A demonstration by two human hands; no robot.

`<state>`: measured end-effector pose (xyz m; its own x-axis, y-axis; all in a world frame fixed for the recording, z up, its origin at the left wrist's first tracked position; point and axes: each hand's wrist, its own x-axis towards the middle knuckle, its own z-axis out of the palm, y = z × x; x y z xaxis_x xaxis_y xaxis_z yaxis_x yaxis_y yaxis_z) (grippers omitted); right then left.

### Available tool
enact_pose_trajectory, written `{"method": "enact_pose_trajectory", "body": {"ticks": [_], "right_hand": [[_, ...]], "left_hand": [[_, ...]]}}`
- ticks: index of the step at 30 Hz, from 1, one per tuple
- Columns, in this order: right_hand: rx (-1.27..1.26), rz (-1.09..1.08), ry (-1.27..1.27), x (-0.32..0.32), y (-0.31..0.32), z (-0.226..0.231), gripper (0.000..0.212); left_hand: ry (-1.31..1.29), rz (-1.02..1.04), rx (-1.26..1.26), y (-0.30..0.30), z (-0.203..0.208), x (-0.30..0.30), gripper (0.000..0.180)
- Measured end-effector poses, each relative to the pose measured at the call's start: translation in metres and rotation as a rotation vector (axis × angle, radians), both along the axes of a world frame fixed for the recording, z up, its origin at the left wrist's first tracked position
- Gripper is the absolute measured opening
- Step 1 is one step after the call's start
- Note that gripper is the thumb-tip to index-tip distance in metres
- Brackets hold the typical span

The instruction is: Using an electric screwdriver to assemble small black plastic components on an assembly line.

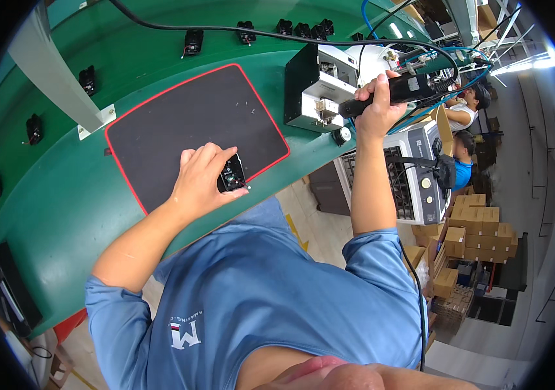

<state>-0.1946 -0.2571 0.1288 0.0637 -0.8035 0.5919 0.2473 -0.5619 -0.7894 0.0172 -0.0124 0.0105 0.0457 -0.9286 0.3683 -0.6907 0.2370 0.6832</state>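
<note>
My left hand [202,172] is closed around a small black electronic module [232,170], thumb and fingers at its sides. The module is at the near edge of a dark grey mat [189,120] with a red border. My right hand [381,107] grips a black electric screwdriver [410,89], its cable running off to the right. The tool lies nearly level, and its front end points left at the metal front of a black and white screw feeder [306,88]. Whether the tip touches the feeder cannot be made out.
Several similar black modules [193,42] stand along the far side of the green bench [50,175]. A metal post [60,75] rises left of the mat. A white appliance [423,175] stands beyond the bench's right edge. Two people and stacked cartons [482,224] are farther right.
</note>
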Motion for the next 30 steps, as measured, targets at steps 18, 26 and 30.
{"method": "enact_pose_trajectory", "body": {"ticks": [18, 26, 30], "right_hand": [[0.143, 0.35, -0.101, 0.032, 0.099, -0.002, 0.025], [0.069, 0.547, 0.003, 0.084, 0.157, -0.031, 0.03], [0.073, 0.57, 0.012, 0.087, 0.159, -0.038, 0.029]], "left_hand": [[-0.02, -0.012, -0.001, 0.001, -0.003, 0.001, 0.081], [0.065, -0.001, -0.06, 0.001, -0.011, -0.002, 0.08], [0.022, -0.017, -0.014, 0.001, -0.007, 0.0, 0.078]]}}
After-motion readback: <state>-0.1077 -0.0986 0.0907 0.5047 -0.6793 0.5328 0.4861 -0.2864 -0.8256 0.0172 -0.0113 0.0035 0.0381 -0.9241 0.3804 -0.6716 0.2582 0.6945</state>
